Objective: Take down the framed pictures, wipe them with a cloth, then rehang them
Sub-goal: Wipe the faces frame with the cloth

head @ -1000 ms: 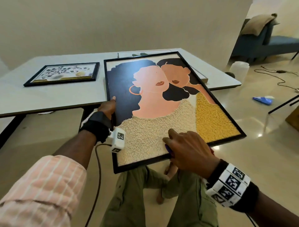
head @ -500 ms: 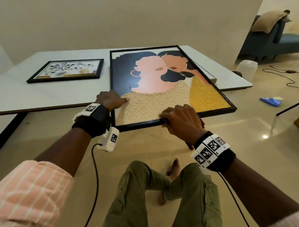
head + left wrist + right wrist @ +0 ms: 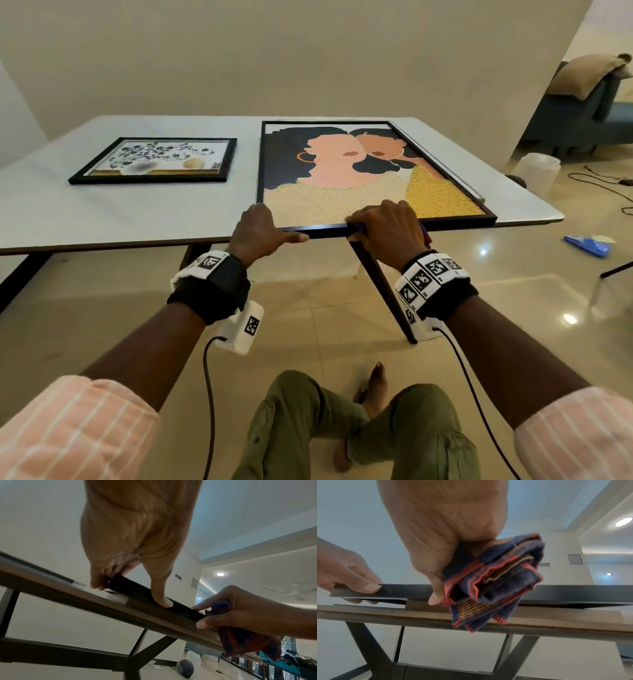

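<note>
The large black-framed picture [image 3: 342,171] of two women lies flat on the white table [image 3: 102,212], its near edge at the table's front edge. My left hand [image 3: 260,229] grips the frame's near-left corner [image 3: 137,589], thumb along the front edge, fingers curled round the corner. My right hand [image 3: 387,229] clutches a folded blue-and-red cloth [image 3: 496,581] and rests over the near edge, thumb tip against the frame [image 3: 573,592]. A smaller framed flower picture [image 3: 161,159] lies flat on the table to the left.
A dark table leg [image 3: 380,284] slants down beneath my right wrist. On the floor to the right are a white plastic container [image 3: 537,168], a blue item [image 3: 587,245] and cables [image 3: 599,181]. A blue sofa [image 3: 582,116] stands at the back right.
The large picture, earlier tilted up in both hands off the table's edge, now lies flat on the table. My left hand shifted from its left side to the near-left corner.
</note>
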